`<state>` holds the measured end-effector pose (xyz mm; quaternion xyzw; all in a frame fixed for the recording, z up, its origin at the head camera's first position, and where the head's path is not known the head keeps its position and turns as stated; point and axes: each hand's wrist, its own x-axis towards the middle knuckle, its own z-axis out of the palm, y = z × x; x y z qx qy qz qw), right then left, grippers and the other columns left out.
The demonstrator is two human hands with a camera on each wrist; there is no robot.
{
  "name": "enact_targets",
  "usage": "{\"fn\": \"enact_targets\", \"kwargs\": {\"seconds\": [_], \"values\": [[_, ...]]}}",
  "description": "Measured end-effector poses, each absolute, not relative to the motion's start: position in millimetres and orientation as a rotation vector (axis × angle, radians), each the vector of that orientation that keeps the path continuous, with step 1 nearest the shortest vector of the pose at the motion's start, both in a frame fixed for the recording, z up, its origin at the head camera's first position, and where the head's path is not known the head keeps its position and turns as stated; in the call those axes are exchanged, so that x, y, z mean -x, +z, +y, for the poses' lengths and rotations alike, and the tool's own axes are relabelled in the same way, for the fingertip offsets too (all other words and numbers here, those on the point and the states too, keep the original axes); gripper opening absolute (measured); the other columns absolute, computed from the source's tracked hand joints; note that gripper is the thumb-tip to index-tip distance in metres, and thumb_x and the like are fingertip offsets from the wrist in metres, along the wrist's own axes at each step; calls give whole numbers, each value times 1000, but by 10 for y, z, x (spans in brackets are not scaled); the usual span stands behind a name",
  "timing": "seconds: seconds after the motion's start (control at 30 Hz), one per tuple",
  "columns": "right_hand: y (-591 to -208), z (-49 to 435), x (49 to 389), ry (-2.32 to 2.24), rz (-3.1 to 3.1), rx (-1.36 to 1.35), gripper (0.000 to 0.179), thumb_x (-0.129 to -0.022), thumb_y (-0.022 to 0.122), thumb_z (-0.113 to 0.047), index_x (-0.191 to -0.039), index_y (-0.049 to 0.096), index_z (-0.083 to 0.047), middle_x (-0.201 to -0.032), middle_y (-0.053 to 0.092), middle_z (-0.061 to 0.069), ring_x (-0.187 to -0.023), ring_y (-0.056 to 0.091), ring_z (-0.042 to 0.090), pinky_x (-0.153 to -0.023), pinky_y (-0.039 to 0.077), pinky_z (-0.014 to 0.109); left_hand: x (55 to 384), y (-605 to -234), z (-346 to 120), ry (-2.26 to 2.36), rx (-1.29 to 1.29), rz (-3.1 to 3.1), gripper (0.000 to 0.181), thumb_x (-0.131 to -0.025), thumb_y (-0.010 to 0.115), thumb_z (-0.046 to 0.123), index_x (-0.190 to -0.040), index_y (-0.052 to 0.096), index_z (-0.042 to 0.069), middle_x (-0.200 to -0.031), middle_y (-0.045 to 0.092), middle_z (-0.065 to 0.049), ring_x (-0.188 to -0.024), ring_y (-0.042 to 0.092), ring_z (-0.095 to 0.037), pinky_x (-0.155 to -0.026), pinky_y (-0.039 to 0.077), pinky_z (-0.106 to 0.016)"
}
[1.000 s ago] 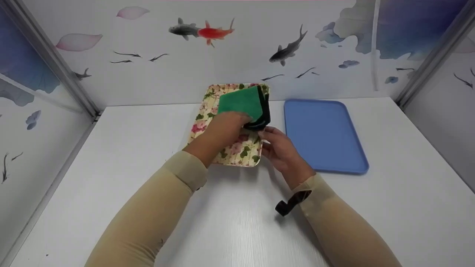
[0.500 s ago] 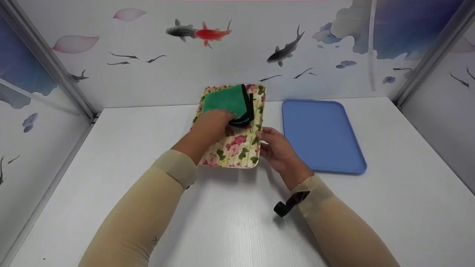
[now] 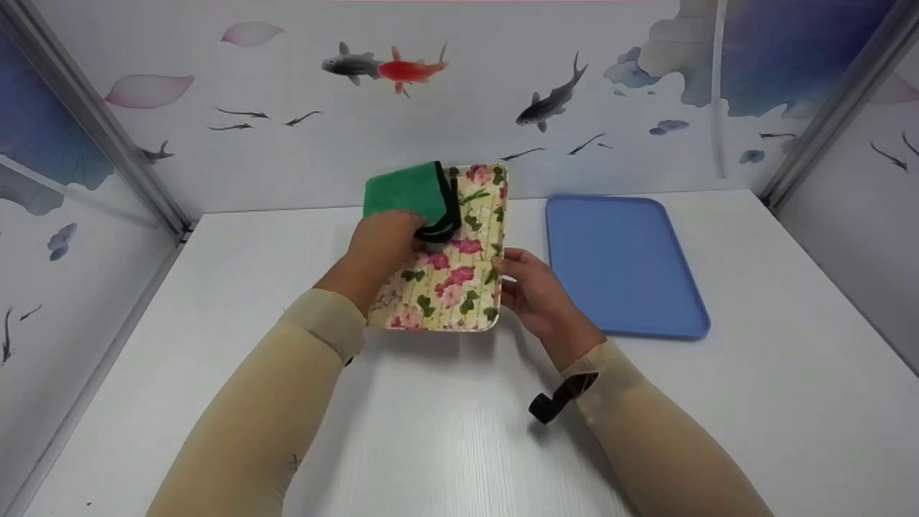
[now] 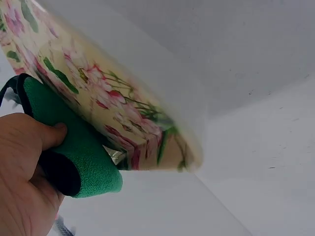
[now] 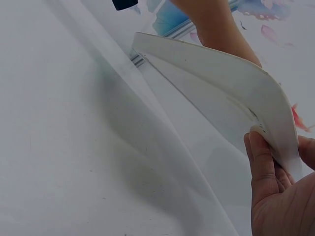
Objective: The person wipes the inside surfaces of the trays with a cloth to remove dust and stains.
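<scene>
A floral tray (image 3: 452,287) is held tilted above the white table, its patterned face toward me. My right hand (image 3: 535,294) grips its right edge, thumb on the front and fingers behind. The right wrist view shows the tray's plain white back (image 5: 216,73) with the fingers (image 5: 263,167) against it. My left hand (image 3: 384,240) holds a folded green cloth (image 3: 406,190) with black edging over the tray's upper left part. In the left wrist view the thumb presses on the green cloth (image 4: 93,162), which lies against the floral face.
To the right, a blue tray (image 3: 624,266) lies flat on the white table (image 3: 445,431). A wall panel (image 3: 459,129) painted with fish stands behind the table, and side panels close off left and right. A black strap (image 3: 563,398) hangs at the right wrist.
My left hand has moved the green cloth leftward across the floral tray, uncovering more of its right side. My right hand keeps its grip on the tray's edge, almost unmoved.
</scene>
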<state>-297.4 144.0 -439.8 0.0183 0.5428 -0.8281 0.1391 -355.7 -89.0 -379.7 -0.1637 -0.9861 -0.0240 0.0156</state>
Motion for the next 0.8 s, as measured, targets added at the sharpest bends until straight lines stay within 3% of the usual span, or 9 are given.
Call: {"fn": "enact_targets", "kwargs": {"seconds": [0.13, 0.47, 0.8], "values": [[-4392, 1430, 2968, -2398, 1570, -63, 22, -106, 57, -14, -127, 55, -9, -101, 70, 0, -84, 71, 14, -72, 58, 25, 3585, -3820, -954, -112, 433, -3047, 21, -104, 63, 18, -122, 71, 11, -122, 74, -12, -117, 69, -30, -106, 54, -49], [-4390, 1388, 2958, -2380, 1616, -74, 26, -104, 60, -14, -129, 56, -7, -104, 73, 2, -86, 73, 15, -75, 60, 28, 3609, -3803, -1045, -521, 182, -3096, 43, -107, 45, 7, -148, 57, 11, -144, 63, -15, -131, 61, -34, -106, 53, -51], [-4399, 1398, 2949, -2373, 1616, -31, 24, -105, 59, -14, -128, 55, -7, -103, 73, 2, -86, 74, 15, -76, 61, 29, 3626, -3759, -923, -764, 125, -3009, 47, -104, 43, 5, -149, 56, 9, -151, 58, -13, -140, 54, -32, -114, 48, -50]]}}
